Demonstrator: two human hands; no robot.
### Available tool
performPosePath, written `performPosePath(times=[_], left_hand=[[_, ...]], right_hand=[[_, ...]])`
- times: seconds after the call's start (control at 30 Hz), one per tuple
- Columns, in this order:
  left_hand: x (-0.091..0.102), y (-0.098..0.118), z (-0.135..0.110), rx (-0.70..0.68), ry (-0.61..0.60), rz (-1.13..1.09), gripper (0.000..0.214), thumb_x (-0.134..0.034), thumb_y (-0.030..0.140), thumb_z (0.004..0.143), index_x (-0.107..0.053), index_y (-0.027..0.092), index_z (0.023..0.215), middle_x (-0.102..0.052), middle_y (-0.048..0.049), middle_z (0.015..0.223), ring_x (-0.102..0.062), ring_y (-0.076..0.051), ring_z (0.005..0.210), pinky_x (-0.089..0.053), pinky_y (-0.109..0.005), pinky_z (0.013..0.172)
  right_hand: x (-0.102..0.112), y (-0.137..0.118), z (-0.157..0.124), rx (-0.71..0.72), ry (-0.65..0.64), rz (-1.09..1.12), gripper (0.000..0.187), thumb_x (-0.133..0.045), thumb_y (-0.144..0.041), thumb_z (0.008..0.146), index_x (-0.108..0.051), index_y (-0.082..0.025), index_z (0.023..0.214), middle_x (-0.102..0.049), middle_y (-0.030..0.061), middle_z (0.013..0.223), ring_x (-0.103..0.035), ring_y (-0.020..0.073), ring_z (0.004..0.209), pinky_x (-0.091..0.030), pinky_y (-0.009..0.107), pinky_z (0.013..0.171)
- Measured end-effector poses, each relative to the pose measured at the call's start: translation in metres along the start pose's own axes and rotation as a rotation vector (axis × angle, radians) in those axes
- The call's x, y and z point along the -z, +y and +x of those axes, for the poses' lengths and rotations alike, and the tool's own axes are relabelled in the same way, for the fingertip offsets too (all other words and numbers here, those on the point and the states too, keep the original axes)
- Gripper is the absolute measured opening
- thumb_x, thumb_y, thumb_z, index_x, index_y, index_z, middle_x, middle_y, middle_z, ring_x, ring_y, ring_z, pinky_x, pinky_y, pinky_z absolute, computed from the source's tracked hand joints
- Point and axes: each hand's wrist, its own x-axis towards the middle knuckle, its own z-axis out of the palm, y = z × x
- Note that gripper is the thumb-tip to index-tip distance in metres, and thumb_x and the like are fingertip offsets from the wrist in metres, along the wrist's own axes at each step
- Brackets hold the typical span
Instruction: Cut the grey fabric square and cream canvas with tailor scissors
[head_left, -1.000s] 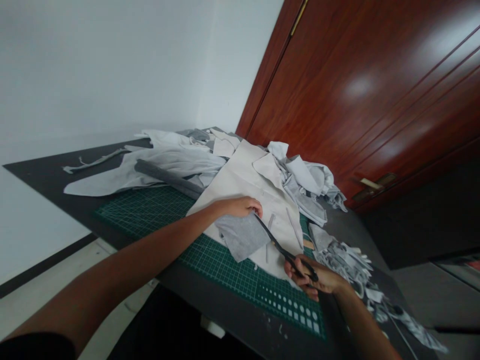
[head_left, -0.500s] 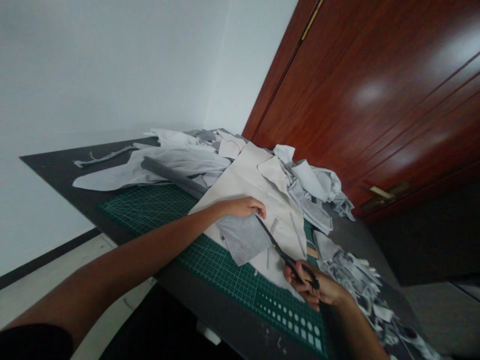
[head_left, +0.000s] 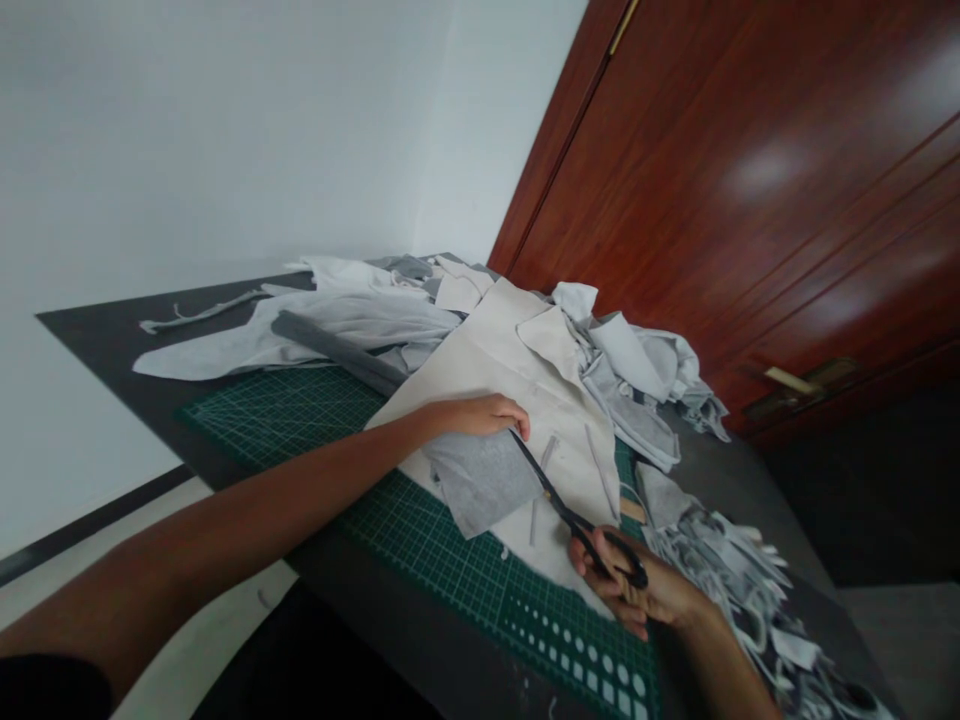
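Observation:
A piece of grey fabric [head_left: 480, 485] hangs from my left hand [head_left: 489, 414], whose curled fingers pinch its upper edge. My right hand [head_left: 619, 580] is wrapped through the handles of black scissors [head_left: 559, 503]. Their blades run along the fabric's right edge, with the tips close to my left fingers. Beneath both hands lies a large cream sheet [head_left: 480, 360], its material not clear. Thin grey strips [head_left: 600, 460] rest on the sheet. Under it is a green cutting mat [head_left: 442, 540] with a white grid.
White and grey cloth [head_left: 330, 320] is heaped at the back left, beside a dark grey roll [head_left: 330, 345]. More folded fabric [head_left: 637, 360] lies at the back right. Tangled scraps [head_left: 727, 570] cover the table's right side. A brown door [head_left: 712, 200] stands behind.
The camera view has shifted slightly. My left hand keeps its hold on the grey fabric, and the scissors stay along its edge with little visible movement.

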Motion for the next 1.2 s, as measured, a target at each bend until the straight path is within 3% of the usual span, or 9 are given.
performPosePath(times=[0.23,0.4,0.57,0.8,1.2], left_hand=[[0.001,0.001,0.002,0.009,0.061,-0.014,0.038,-0.044,-0.003,0.083,-0.073,0.019,0.091,-0.077,-0.0014,0.092,-0.068,-0.013,0.089,-0.049,-0.026,0.085],[0.005,0.003,0.003,0.053,0.249,-0.018,0.038,-0.039,-0.006,0.067,-0.067,0.016,0.078,-0.069,-0.0002,0.076,-0.062,-0.013,0.076,-0.046,-0.024,0.075],[0.006,0.004,0.002,0.128,0.394,-0.037,0.024,-0.037,0.005,0.073,-0.051,0.019,0.059,-0.049,0.0039,0.053,-0.047,-0.011,0.053,-0.037,-0.023,0.057],[0.002,0.011,0.005,0.200,0.260,-0.098,0.026,-0.037,0.020,0.082,-0.057,0.019,0.065,-0.050,0.0031,0.049,-0.045,-0.011,0.048,-0.035,-0.024,0.051],[0.004,0.014,0.003,0.184,0.139,-0.011,0.021,-0.043,0.019,0.083,-0.056,0.019,0.066,-0.050,0.0032,0.054,-0.043,-0.011,0.052,-0.032,-0.026,0.053]], right_hand=[[-0.011,-0.006,-0.002,0.053,0.035,-0.044,0.065,-0.067,-0.081,0.075,-0.056,-0.019,0.090,-0.040,-0.0117,0.056,-0.031,0.0016,0.032,-0.038,0.014,0.027],[-0.011,-0.005,-0.002,0.073,0.029,-0.033,0.065,-0.066,-0.081,0.076,-0.057,-0.018,0.090,-0.041,-0.0111,0.057,-0.032,0.0016,0.032,-0.039,0.014,0.027],[-0.012,-0.004,-0.002,0.097,0.033,-0.029,0.065,-0.067,-0.080,0.076,-0.058,-0.017,0.089,-0.041,-0.0111,0.056,-0.032,0.0016,0.031,-0.040,0.015,0.028],[-0.013,-0.004,-0.003,0.096,0.035,-0.015,0.066,-0.067,-0.081,0.076,-0.058,-0.017,0.089,-0.042,-0.0111,0.056,-0.033,0.0015,0.032,-0.040,0.015,0.028],[-0.010,-0.006,-0.003,0.073,0.022,-0.033,0.063,-0.066,-0.079,0.079,-0.057,-0.017,0.089,-0.043,-0.0111,0.054,-0.034,0.0022,0.030,-0.037,0.014,0.026]])
